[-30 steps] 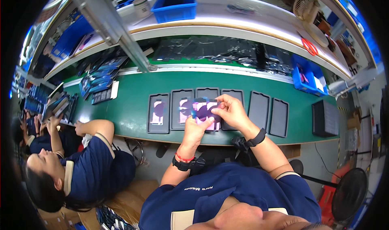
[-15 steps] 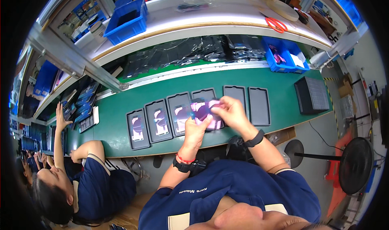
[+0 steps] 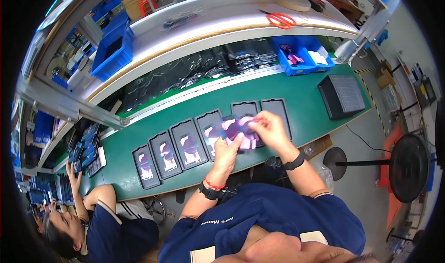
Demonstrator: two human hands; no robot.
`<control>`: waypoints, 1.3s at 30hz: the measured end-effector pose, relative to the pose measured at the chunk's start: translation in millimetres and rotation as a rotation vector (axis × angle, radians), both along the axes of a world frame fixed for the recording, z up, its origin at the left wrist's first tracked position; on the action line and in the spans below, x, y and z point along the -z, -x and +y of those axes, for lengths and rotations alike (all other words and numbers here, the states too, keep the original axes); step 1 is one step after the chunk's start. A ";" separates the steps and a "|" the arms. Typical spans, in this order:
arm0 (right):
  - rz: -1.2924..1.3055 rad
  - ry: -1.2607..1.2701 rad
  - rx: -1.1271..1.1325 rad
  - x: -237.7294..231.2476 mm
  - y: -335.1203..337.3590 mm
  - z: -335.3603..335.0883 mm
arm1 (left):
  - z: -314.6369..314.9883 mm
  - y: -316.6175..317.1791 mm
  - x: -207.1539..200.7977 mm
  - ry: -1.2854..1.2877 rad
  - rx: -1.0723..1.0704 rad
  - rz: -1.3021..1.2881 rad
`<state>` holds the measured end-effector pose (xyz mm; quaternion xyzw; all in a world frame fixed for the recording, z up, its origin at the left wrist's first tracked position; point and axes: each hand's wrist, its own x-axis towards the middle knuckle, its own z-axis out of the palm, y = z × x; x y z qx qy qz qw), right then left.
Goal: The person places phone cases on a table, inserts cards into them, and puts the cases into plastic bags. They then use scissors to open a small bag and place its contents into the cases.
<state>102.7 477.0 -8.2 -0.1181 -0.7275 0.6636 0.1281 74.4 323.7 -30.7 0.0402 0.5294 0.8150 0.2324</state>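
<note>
My left hand (image 3: 225, 154) grips the lower left side of a thin pink and purple film piece (image 3: 248, 142), thumb on top. My right hand (image 3: 270, 129) pinches the upper right of it. Whether it is one sheet or several in a stack I cannot tell. Below the hands runs a slanted row of shallow dark grey trays. The leftmost tray (image 3: 154, 179) and those after it, such as this tray (image 3: 175, 168), each hold a pink and purple film piece. At the right end, a tray (image 3: 286, 119) shows its bare grey bottom; the tray (image 3: 244, 106) beside it is partly hidden by my hands.
A stack of dark trays (image 3: 340, 96) stands right on the green table (image 3: 213, 98). Behind are blue bins (image 3: 296, 68) with pink pieces and white paper, and dark bagged sheets (image 3: 185, 71). Red scissors (image 3: 280, 20) lie on the shelf. A co-worker (image 3: 111, 226) sits left; a black fan (image 3: 410, 168) stands right.
The whole view has shifted and turned, so the table and trays appear tilted. Both my hands stay on the film piece. The co-worker's raised hand appears lower.
</note>
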 end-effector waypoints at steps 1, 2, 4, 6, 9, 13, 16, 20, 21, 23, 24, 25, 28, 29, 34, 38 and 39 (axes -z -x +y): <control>0.033 0.020 0.067 -0.4 -0.5 17.3 | -1.5 1.9 -1.9 0.005 0.035 -0.060; 0.043 -0.029 0.140 3.5 -1.5 39.1 | -2.0 3.0 -3.3 -0.041 0.030 -0.051; -0.163 -0.334 0.212 4.5 -7.7 76.3 | -2.5 7.8 -1.4 -0.060 0.031 -0.083; -0.256 -0.753 0.242 -3.8 -11.5 81.7 | 1.6 10.3 -1.2 -0.085 0.058 -0.084; 0.004 -1.003 0.397 -24.9 -20.0 66.7 | 23.0 8.7 -9.7 0.012 0.147 -0.054; -0.232 0.084 -0.276 -42.2 -4.0 58.9 | 64.4 7.3 -17.6 -0.030 0.345 0.087; 0.065 0.085 -0.089 -43.1 24.9 94.9 | 73.0 11.7 -22.7 0.082 0.353 0.186; 0.101 -0.275 0.383 -59.4 90.4 216.3 | 53.5 17.5 -20.0 0.194 0.350 0.203; 0.094 -0.492 0.428 -38.0 112.0 272.3 | 54.6 15.7 -19.1 0.180 0.372 0.224; -0.121 -0.607 0.502 -35.9 145.6 287.5 | 44.5 15.0 -9.7 0.202 0.372 0.187; -0.154 -0.713 0.517 -28.0 153.4 295.6 | 43.1 14.3 -9.7 0.195 0.378 0.201; -0.189 -0.819 0.534 -22.3 158.8 306.8 | 42.6 13.1 -11.9 0.209 0.381 0.173; -0.440 -0.966 0.520 -41.9 165.7 282.0 | 20.4 14.3 -6.7 0.253 0.299 0.151; -0.475 -0.982 0.618 -55.5 160.2 284.4 | 15.7 15.0 -4.7 0.263 0.261 0.173; -0.848 -1.027 0.658 -55.3 135.2 342.9 | 8.0 18.1 -3.3 0.280 0.220 0.140; -0.911 -0.974 0.610 -47.8 130.2 350.5 | 8.4 20.0 -1.5 0.256 0.238 0.148; -0.864 -0.940 0.617 -48.4 128.3 350.6 | 8.1 20.2 -1.6 0.264 0.228 0.153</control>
